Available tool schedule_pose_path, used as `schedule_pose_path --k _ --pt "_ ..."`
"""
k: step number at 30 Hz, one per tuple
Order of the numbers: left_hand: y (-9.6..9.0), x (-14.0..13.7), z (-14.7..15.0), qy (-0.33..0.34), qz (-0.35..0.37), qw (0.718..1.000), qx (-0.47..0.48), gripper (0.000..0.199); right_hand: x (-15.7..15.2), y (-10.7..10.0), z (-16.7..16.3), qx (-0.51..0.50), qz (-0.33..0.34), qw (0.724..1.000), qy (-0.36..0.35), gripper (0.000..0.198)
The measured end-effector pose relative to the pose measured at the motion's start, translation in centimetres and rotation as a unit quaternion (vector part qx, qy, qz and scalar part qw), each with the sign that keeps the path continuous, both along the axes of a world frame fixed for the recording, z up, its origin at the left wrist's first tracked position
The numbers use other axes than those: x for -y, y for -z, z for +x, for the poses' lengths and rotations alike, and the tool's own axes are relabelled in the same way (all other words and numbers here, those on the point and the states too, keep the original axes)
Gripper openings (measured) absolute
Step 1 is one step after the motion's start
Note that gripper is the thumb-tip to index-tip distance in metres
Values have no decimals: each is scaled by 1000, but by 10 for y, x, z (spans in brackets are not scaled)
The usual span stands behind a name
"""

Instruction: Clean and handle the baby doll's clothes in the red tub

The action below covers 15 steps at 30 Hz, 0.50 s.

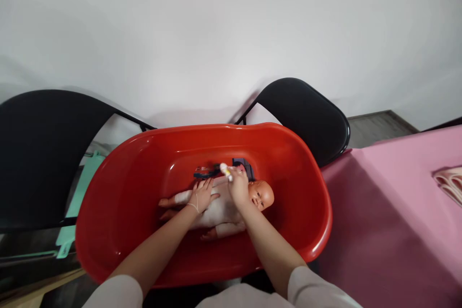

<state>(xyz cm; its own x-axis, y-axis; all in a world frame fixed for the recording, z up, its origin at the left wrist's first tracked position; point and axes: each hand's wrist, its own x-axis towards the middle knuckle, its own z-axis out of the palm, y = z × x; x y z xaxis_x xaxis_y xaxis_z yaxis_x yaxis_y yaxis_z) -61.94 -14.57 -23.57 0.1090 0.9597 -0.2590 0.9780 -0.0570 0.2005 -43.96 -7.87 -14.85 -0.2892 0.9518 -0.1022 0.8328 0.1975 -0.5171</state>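
Note:
A baby doll [220, 202] in white clothing lies on its back in a red baby bathtub [119, 211], its bald head to the right and its feet to the left. My left hand [202, 194] rests on the doll's lower body with the fingers lying flat and the thumb apart. Over the doll's upper chest, my right hand [238, 185] is closed around a small white object with a yellow patch [226, 172]. Blur and my fingers hide what kind of object it is. Part of the doll's chest and far arm is hidden behind my hands.
Black chairs stand behind the tub, one at left [39, 154] and one at right [299, 115]. A pink-covered table [404, 178] adjoins the tub's right side, with folded cloth [451, 183] on it. Mint-green bars [81, 192] show at left. A white wall [216, 33] rises behind.

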Motion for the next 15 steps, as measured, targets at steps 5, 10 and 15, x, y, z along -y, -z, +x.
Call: schedule_pose_path --k 5,10,15 --pt "-2 0 8 -14 -5 1000 -15 72 -15 40 -18 114 -138 979 102 44" --pt "2 1 6 -20 -26 999 -11 67 -2 63 -58 87 -98 991 -25 40" --pt "0 3 8 -42 -16 999 -9 68 -8 57 -64 4 -146 989 -22 29"
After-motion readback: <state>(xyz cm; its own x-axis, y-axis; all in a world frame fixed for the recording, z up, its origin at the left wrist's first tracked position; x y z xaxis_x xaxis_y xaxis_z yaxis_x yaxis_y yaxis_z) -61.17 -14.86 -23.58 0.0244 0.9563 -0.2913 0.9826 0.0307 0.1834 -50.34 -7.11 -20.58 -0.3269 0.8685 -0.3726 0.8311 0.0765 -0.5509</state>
